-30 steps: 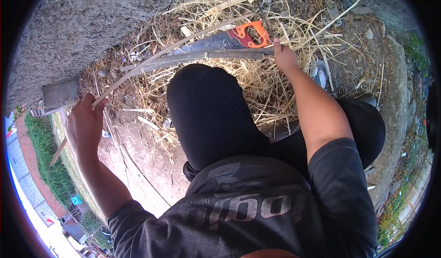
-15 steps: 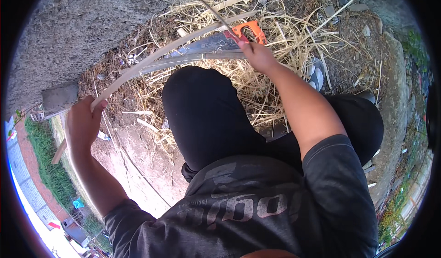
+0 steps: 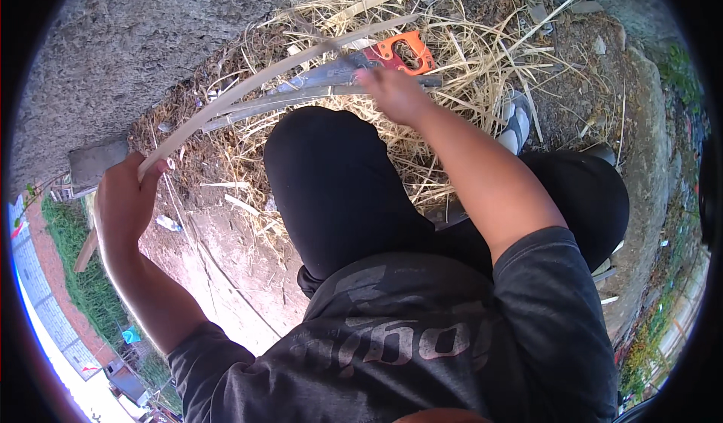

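Note:
My left hand is closed round a long, pale bamboo strip. The strip curves from below that hand up to the far middle, over a pile of shavings. In my closed right hand is a knife with a thin, dark blade, smeared by motion. The blade crosses the strip's upper part; whether it touches cannot be made out. Just beyond my right hand lies a handsaw with an orange handle, its blade partly hidden. Greyish slats rest between the saw and my knee.
Thin curly shavings cover the ground ahead of my knees. A rough grey wall rises at the far left, with a block at its foot. My sandalled foot is right of the pile. A concrete edge runs along the right.
My right hand has moved left with the knife, uncovering more of the saw's handle and the slats' right end. My left hand has shifted slightly left with the strip.

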The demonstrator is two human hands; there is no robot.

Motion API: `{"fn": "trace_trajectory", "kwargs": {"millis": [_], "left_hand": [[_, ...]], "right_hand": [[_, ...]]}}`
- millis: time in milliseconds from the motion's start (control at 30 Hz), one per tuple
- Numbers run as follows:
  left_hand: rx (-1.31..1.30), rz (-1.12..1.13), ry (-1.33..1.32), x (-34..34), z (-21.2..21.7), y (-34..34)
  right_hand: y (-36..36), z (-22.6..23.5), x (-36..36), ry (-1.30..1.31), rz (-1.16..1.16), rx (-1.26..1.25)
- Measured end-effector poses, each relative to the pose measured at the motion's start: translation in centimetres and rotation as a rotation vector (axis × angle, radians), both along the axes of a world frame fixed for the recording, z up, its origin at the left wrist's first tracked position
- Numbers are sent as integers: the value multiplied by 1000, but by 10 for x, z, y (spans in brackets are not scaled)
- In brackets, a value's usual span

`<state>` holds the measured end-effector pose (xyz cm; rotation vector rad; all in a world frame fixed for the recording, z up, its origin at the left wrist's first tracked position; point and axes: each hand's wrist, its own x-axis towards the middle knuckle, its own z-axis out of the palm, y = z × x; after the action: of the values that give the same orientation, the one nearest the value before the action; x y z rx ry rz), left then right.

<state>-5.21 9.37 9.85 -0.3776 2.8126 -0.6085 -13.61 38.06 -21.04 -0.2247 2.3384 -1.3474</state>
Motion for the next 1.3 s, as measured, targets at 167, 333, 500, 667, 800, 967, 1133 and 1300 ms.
{"fn": "trace_trajectory", "kwargs": {"millis": [167,333,500,667,800,967,1133,1300], "left_hand": [[-6,-97,48,8,-8,-4],[-23,-40,26,1,0,1],[-46,-74,24,-6,8,-1],[9,-89,33,-3,-1,-3],[43,-86,32,-2,-1,-6],[-4,-41,-27,-11,19,2],[8,-52,-12,-22,4,13],[-42,-103,37,-2,10,3]], "right_hand": [[82,-57,-24,-193,-202,355],[10,4,9,178,-257,-182],[-25,47,4,37,190,-220],[40,-38,-8,-45,-215,7],[54,-21,-8,-132,-265,-2],[-22,54,5,117,81,-137],[5,-4,8,89,-131,-143],[64,-44,-21,-239,-214,168]]}}
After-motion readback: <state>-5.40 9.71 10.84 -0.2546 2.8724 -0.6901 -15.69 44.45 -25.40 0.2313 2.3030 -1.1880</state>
